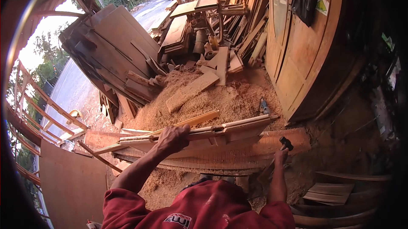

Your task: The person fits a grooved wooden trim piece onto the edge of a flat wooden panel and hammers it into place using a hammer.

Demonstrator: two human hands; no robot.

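Observation:
My left hand [173, 139] is closed over the upper edge of a long wooden panel [244, 125], which stands on edge and has a notch near its middle. Beneath the panel lies a broad wooden plank bench [293, 140] dusted with shavings. My right hand [280, 156] grips a hammer [286, 143] beyond the panel's right end; its dark head points up and away, clear of the wood. Just behind the panel rests a paler strip of wood [199, 119]. The lower part of the hammer's handle is hard to make out.
Wood shavings [155, 106] are heaped beyond the bench, with a loose board [193, 91] and a power tool [264, 106] on them. Leaning panels [123, 33] stand far left, a tall wooden cabinet [308, 55] right. Slatted wood pieces [329, 193] lie at lower right.

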